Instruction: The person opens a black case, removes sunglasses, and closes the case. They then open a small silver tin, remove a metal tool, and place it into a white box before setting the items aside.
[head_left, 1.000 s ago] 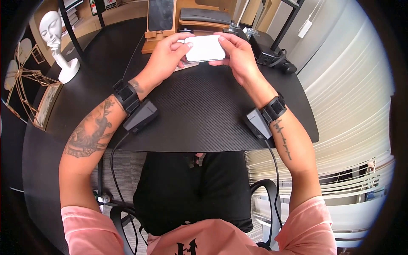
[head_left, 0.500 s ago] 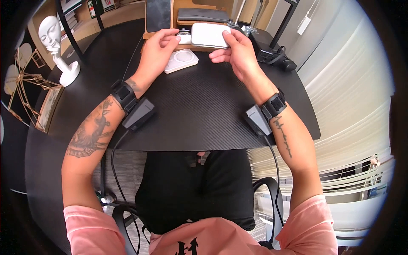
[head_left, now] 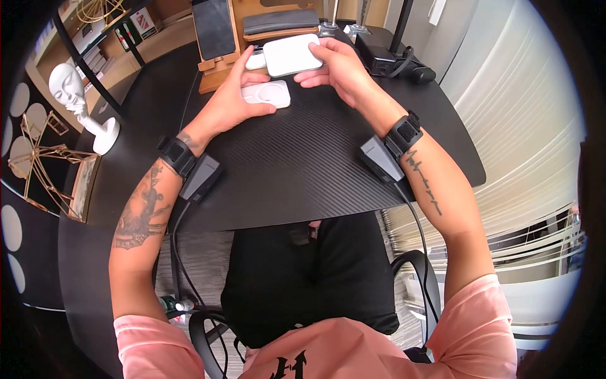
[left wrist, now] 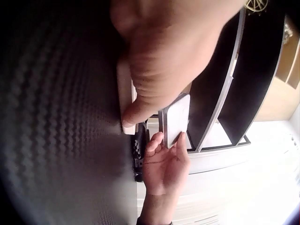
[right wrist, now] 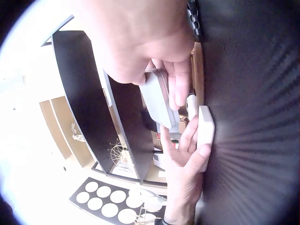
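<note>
My right hand (head_left: pixel 344 71) pinches a white, rounded rectangular slab (head_left: pixel 290 55) at its right end, thumb on top and fingers below. In the left wrist view, this slab (left wrist: pixel 178 119) shows a grey edge and is held up off the desk. On the desk lies a second white slab (head_left: pixel 276 93), flat, with a ring on its upper face. My left hand (head_left: pixel 222 106) grips it from the left, thumb along the near edge and fingers at the far side, one finger pointing up. The thumb (right wrist: pixel 202 152) touches its edge in the right wrist view.
Behind the hands a wooden stand (head_left: pixel 218 81) holds a dark phone-like panel (head_left: pixel 214 28); a grey case (head_left: pixel 281 22) sits beside it. A small white object (head_left: pixel 255 61) is by the stand. Black device (head_left: pixel 379 54) at right, white face sculpture (head_left: pixel 69 91) at left.
Both hands held the upper white slab earlier. My left hand has let go of it and moved down onto the ringed slab; my right hand has kept the other slab, shifting it slightly away.
</note>
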A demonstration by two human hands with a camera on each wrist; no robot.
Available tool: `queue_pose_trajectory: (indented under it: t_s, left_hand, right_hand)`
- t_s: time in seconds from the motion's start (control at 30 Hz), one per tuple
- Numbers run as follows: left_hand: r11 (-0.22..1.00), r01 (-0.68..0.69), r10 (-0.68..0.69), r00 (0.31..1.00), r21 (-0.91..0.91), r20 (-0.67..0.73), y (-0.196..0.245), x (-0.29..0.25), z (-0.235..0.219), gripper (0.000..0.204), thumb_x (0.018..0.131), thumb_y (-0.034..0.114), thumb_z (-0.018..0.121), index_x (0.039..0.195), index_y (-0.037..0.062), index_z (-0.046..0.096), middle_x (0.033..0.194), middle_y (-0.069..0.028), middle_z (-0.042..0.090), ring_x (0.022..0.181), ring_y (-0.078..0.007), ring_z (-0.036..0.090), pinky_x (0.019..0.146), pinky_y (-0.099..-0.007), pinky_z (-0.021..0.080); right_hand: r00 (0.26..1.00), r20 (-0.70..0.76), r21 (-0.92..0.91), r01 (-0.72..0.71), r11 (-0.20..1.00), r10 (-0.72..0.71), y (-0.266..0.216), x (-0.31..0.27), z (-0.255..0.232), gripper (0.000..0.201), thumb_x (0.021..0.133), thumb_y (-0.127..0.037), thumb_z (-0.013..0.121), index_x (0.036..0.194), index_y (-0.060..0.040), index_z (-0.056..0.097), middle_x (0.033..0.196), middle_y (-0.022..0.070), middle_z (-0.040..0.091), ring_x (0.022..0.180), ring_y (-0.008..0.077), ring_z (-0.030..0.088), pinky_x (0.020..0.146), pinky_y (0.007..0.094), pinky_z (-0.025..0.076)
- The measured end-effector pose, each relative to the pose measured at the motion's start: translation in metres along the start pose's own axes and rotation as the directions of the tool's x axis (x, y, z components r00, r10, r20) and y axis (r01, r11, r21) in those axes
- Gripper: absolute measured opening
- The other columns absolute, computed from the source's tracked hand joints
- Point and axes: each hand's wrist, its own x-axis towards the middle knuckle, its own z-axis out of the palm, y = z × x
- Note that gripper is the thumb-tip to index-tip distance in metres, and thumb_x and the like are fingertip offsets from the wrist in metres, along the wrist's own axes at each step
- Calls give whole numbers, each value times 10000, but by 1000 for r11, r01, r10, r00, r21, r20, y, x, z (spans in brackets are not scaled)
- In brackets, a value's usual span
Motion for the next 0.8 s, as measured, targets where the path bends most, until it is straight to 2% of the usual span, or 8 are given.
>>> queue_pose_trajectory:
  t_s: [0.17, 0.27, 0.37, 0.43, 0.53, 0.63, 0.7, 0.8]
  left_hand:
    - [996, -70, 70, 998, 55, 2, -5, 0, 0, 1067, 671, 120, 807, 1469, 105, 100, 1292, -208, 477, 1217, -256, 465, 1055, -360, 337]
    - [998, -63, 63, 997, 4, 46, -3, 0, -1, 1061, 655, 128, 813, 1455, 53, 119, 1249, -198, 510, 1210, -257, 470, 1021, -368, 367]
    - [997, -71, 71, 997, -26, 8, -5, 1, 0, 965, 716, 159, 789, 1456, 92, 173, 1284, -184, 487, 1185, -228, 488, 1018, -331, 372]
    - [983, -28, 23, 999, -180, -31, -10, 3, -2, 718, 812, 153, 702, 1404, 57, 308, 1182, -138, 576, 1074, -165, 548, 927, -287, 425]
    - [960, 28, -63, 991, -277, -117, -12, 6, -5, 509, 878, 127, 617, 1334, 27, 413, 1053, -87, 641, 958, -105, 572, 849, -253, 441]
    - [949, -10, -56, 978, -315, -202, -6, 5, -1, 385, 907, 144, 570, 1261, 15, 494, 994, -60, 651, 907, -85, 569, 833, -240, 434]
    - [939, -24, -63, 969, -342, -241, -7, 4, -2, 351, 912, 156, 559, 1230, 12, 526, 989, -49, 647, 901, -82, 563, 831, -236, 430]
    - [956, -45, -50, 948, -288, -314, -8, 5, -4, 282, 916, 177, 535, 1135, 10, 594, 961, -25, 638, 877, -78, 551, 807, -232, 422]
  right_hand:
    - [993, 102, -32, -49, 998, 52, 2, -1, 2, 281, 957, -212, 474, 1086, 38, 468, 1013, 190, 595, 794, 268, 677, 664, 310, 587]
    - [985, 134, -62, -100, 993, 108, 0, -1, 2, 277, 957, -212, 476, 1069, 42, 473, 1011, 198, 591, 798, 282, 677, 658, 307, 591]
    - [976, 164, -32, -138, 990, 141, 1, -3, 4, 274, 958, -206, 475, 1065, 46, 472, 1005, 203, 592, 819, 299, 676, 657, 306, 594]
    - [974, 182, -8, -135, 991, 135, 1, -1, 4, 268, 958, -200, 474, 1063, 46, 471, 1006, 207, 592, 829, 305, 675, 663, 311, 595]
    - [973, 211, 17, -95, 995, 90, 2, -3, 4, 280, 959, -179, 466, 1113, 52, 432, 1018, 224, 591, 862, 317, 670, 687, 322, 595]
    - [977, 197, 27, -93, 995, 86, 3, -1, 5, 357, 954, -174, 475, 1207, 59, 380, 997, 224, 601, 821, 296, 678, 653, 314, 595]
    - [963, 192, -108, -173, 979, 192, 0, -5, 7, 447, 942, -179, 499, 1284, 52, 328, 912, 192, 612, 702, 242, 676, 578, 290, 581]
    - [950, 206, -232, -187, 955, 236, -3, -9, 9, 497, 931, -193, 522, 1318, 37, 310, 813, 148, 601, 592, 191, 640, 511, 266, 552]
